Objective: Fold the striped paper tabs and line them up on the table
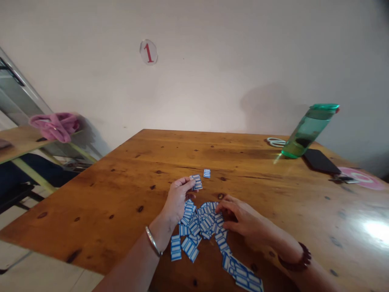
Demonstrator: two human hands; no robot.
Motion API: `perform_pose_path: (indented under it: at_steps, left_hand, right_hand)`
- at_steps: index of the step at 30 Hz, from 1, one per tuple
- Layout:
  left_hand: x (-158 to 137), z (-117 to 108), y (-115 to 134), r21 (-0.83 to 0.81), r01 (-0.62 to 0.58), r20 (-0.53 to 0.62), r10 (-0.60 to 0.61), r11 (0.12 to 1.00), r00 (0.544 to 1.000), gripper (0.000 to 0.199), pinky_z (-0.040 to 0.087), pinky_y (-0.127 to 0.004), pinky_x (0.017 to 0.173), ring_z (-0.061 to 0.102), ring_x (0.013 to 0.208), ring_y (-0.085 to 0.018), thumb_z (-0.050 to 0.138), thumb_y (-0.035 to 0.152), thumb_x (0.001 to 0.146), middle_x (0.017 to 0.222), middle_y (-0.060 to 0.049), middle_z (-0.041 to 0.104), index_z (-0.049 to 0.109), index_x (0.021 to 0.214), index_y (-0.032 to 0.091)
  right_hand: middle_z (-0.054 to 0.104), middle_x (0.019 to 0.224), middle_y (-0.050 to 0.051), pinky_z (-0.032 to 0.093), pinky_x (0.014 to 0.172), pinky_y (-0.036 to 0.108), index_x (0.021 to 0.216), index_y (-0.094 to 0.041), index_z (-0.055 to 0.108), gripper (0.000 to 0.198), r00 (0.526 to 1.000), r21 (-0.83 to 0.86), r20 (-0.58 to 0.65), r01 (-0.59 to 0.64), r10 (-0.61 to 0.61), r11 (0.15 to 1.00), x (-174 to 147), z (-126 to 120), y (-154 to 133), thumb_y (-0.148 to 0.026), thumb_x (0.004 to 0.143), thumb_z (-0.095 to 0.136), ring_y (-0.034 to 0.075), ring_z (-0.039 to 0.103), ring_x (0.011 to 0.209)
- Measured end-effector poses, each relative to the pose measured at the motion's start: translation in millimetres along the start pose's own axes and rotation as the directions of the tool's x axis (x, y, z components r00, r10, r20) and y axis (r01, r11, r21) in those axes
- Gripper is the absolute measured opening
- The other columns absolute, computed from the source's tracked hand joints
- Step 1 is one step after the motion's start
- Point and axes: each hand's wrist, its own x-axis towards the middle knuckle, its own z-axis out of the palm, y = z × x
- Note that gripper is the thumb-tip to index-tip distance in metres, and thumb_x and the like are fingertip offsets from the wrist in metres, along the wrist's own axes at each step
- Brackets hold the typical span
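Note:
My left hand (179,196) pinches a few small blue-and-white label cards (196,182) between thumb and fingers, held above the table. A loose pile of the same blue-bordered label cards (206,221) lies below and between my hands. My right hand (238,215) rests at the right side of this pile, its fingers curved and apart, the fingertips touching the cards there. One label card set (207,173) lies by itself just beyond my left hand. More cards (243,275) trail from the pile toward the near edge, below my right wrist.
On the wooden table (170,150), a green bottle (310,129) stands at the back right, beside a dark phone (322,161), a white cable (276,142), keys (343,178) and a pink round sticker (364,178). A pink cloth (56,125) lies on another table at left.

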Motion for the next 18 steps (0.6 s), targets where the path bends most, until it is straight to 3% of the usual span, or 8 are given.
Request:
perform_pose_path:
  at_steps: [5,9,13,18]
  left_hand:
    - [-0.9,0.3,-1.9,0.001,0.008,0.026,-0.008,1.0,1.0,0.016,0.037,-0.017,0.041,0.056,0.049,-0.009,0.072,0.021,0.054,0.059,0.0,0.062,0.061,0.063,0.014]
    - [-0.7,0.3,-1.9,0.007,0.01,0.027,-0.01,1.0,1.0,0.017,0.038,-0.017,0.041,0.055,0.049,-0.009,0.073,0.022,0.053,0.058,0.0,0.062,0.061,0.062,0.014]
    - [-1.0,0.7,-1.3,0.008,0.009,0.033,-0.009,1.0,0.999,0.017,0.038,-0.018,0.041,0.054,0.049,-0.009,0.073,0.022,0.054,0.058,-0.001,0.061,0.061,0.062,0.014]
    - [-0.9,0.0,-1.9,0.008,0.023,0.029,-0.023,1.0,0.999,0.017,0.039,-0.018,0.041,0.054,0.049,-0.009,0.073,0.022,0.054,0.06,-0.001,0.062,0.061,0.064,0.014]
  right_hand:
    - [0.054,0.079,0.002,0.039,0.068,0.027,0.075,-0.017,0.056,0.014,0.999,-0.033,-0.028,0.015,-0.016,0.999,0.4,1.1,-2.3,-0.008,0.065,0.055,0.015,0.049,0.073]
    - [0.052,0.066,-0.002,0.036,0.058,0.023,0.069,-0.017,0.052,0.008,0.996,0.174,-0.042,-0.067,0.075,0.983,1.1,-3.9,6.8,-0.009,0.067,0.053,0.011,0.045,0.06]
    - [0.053,0.065,-0.002,0.036,0.057,0.022,0.07,-0.017,0.053,0.004,0.993,0.405,-0.052,-0.077,0.107,0.911,-0.4,-11.1,13.9,-0.018,0.073,0.05,0.011,0.046,0.061]
    - [0.055,0.063,-0.003,0.037,0.054,0.022,0.072,-0.017,0.057,0.007,0.993,0.393,0.08,-0.109,0.084,0.913,-6.0,-15.5,7.5,-0.018,0.073,0.05,0.011,0.049,0.059]
